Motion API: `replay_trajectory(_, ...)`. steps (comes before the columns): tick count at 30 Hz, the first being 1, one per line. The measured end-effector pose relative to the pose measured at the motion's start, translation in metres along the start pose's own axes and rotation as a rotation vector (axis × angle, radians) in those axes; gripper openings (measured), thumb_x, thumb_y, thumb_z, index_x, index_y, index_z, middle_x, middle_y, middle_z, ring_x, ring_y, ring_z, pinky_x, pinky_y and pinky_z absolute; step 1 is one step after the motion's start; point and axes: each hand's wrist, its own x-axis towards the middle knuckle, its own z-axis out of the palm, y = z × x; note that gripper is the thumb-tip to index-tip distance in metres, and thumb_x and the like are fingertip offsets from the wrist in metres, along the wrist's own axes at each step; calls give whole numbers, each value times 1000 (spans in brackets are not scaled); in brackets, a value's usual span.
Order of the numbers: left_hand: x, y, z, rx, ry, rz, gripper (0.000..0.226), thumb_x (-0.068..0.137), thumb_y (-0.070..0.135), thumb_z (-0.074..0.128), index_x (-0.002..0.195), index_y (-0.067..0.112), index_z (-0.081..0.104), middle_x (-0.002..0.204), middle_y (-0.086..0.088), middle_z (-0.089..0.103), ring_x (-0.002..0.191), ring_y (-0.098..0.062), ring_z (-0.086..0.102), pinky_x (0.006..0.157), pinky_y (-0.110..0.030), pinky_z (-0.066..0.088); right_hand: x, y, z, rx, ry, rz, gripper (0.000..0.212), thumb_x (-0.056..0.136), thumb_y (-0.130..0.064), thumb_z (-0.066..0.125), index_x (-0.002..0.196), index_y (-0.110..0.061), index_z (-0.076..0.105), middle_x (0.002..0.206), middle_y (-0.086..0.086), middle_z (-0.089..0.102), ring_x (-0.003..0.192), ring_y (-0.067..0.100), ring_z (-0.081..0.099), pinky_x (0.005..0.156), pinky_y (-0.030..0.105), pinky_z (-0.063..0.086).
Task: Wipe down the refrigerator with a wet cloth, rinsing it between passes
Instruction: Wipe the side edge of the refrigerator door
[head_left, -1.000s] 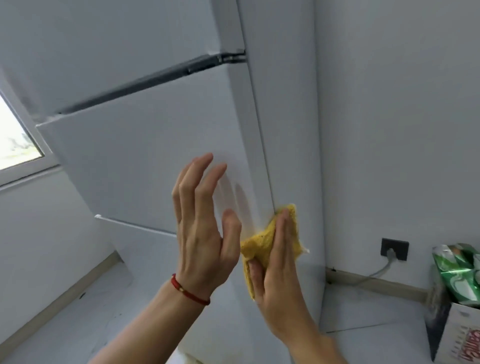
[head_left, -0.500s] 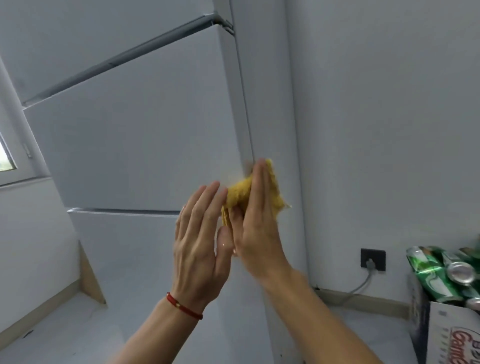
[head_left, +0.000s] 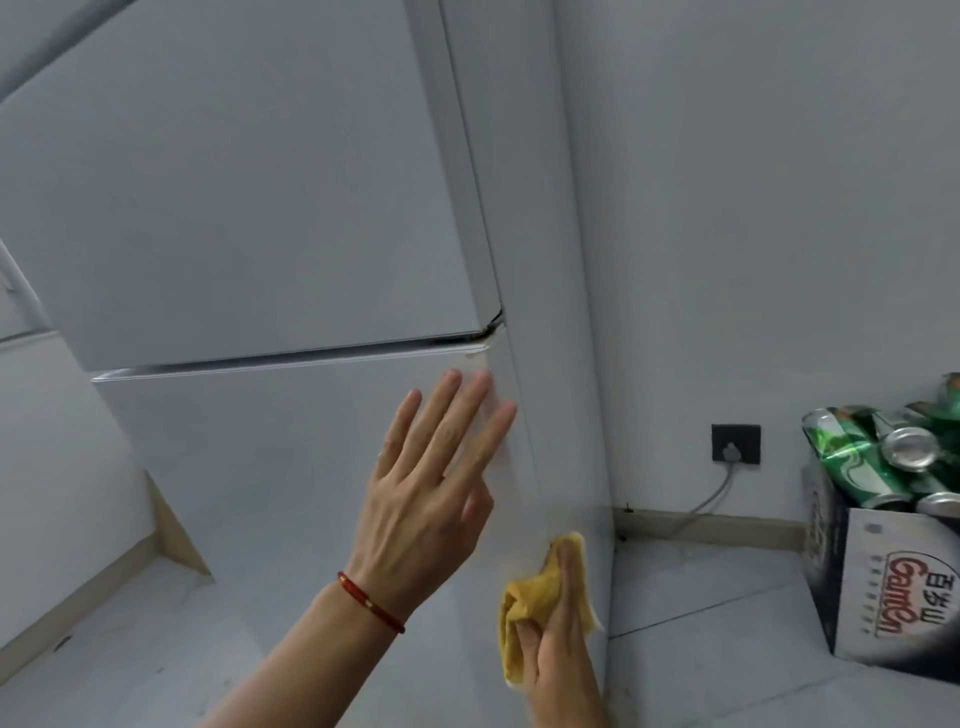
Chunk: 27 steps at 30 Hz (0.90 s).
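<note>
Right hand (head_left: 563, 660), low and right of centre in the frame: fingers laid nearly straight over a bunched yellow cloth (head_left: 519, 623), thumb tucked under a fold, pressing it against the front right corner edge of the refrigerator (head_left: 260, 208). Cloth sticking out above the fingertips and to the left of the palm, touching the corner low on the lower door (head_left: 260, 441).

Left hand (head_left: 431, 493), at centre: spread flat, fingers straight and slightly fanned, holding nothing, fingertips on or just over the lower door near its upper right corner; contact not certain. Thin red bracelet (head_left: 371, 603) round the left wrist.

White refrigerator filling the upper left and middle of the frame. Dark horizontal gap between upper and lower doors running from left of centre to just above the left fingertips. Narrow side panel to the right of the cloth, close to a pale wall (head_left: 753, 208).

On that wall, at the right, low down: dark socket (head_left: 736, 444) with a grey cable (head_left: 711, 499) plugged in, trailing down towards a beige skirting board (head_left: 727, 530). Far right edge of the frame: open cardboard box (head_left: 893, 587) with red lettering on the floor (head_left: 727, 649), packed with green cans (head_left: 857, 457). Pale tiled floor at lower right and lower left.
</note>
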Motion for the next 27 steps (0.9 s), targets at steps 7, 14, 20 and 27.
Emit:
replay_trajectory(7, -33, 4, 8, -1, -65, 18, 88, 90, 8, 64, 161, 15, 14, 165, -14, 24, 155, -33, 19, 123, -62, 16, 51, -83, -41, 17, -186, -48, 81, 106, -38, 45, 152, -50, -20, 169, -22, -16, 152, -7, 1, 126, 32, 16)
replay_trajectory(14, -20, -7, 26, 13, -81, 118, 63, 101, 29, 45, 158, 12, 24, 162, -18, 30, 152, -35, 26, 122, -62, 17, 78, -82, -21, 84, -30, -275, 82, 107, -29, 50, 161, -20, -12, 172, 0, -12, 158, 12, -12, 129, 53, 11)
replay_trajectory(20, -26, 18, 29, 15, -73, 188, 71, 83, 15, 58, 152, 10, 43, 158, -21, 34, 147, -40, 31, 122, -62, 9, -12, 44, 5, 52, -50, -74, 86, 105, -34, 49, 159, -45, -18, 171, -10, -16, 159, 18, -9, 129, 49, 7)
replay_trajectory(27, -86, 54, 38, 135, -319, 272, 84, 74, -4, 51, 156, 11, 35, 167, -11, 17, 156, -27, 14, 124, -59, 6, -87, 126, 10, -69, -209, 321, 82, 106, -40, 47, 152, -55, -19, 173, -2, -5, 159, 21, 13, 124, 32, 22)
